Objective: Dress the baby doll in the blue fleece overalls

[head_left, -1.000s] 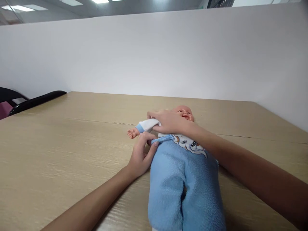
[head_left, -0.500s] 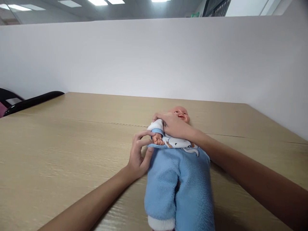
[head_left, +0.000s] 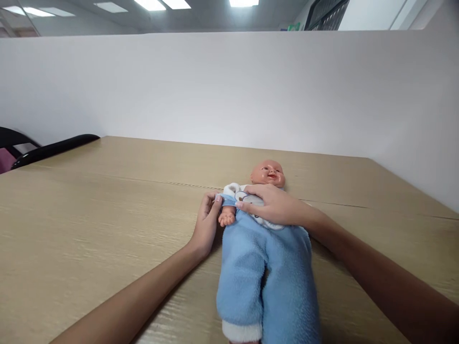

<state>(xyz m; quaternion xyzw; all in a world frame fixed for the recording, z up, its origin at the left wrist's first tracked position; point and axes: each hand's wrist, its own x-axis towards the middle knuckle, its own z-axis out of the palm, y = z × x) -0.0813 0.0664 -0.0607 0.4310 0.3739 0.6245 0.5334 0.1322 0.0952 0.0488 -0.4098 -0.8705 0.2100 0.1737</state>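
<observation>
1. Doll [head_left: 267, 210] lies on its back on the wooden counter [head_left: 89, 215], right of centre, head away from the wearer, legs toward the near edge.
2. Doll's head [head_left: 268, 173] bare, face up; body in a fleecy blue romper [head_left: 265, 267] with a white printed bib panel at the chest, mostly under the right hand.
3. Left hand [head_left: 207, 224] sits at the doll's side on the wearer's left. Grip: fingertips drawn together, pinching the blue cuff [head_left: 226, 201] of the white sleeve.
4. Doll's small bare hand [head_left: 227, 218] sticks out below that cuff, lying against the romper's side.
5. Right hand [head_left: 276, 208] lies flat across the doll's chest, palm down. Grip: fingers extended, fingertips touching the sleeve cuff from the other side; pressing rather than closed around anything.
6. The 2 hands meet at the cuff, fingertips just beside one another.
7. White trim at 1 romper leg end [head_left: 241, 330] shows at the lower frame edge.
8. White partition wall [head_left: 229, 91] stands behind the counter.
9. Dark chair back [head_left: 53, 149] at far left, beyond the counter edge.
</observation>
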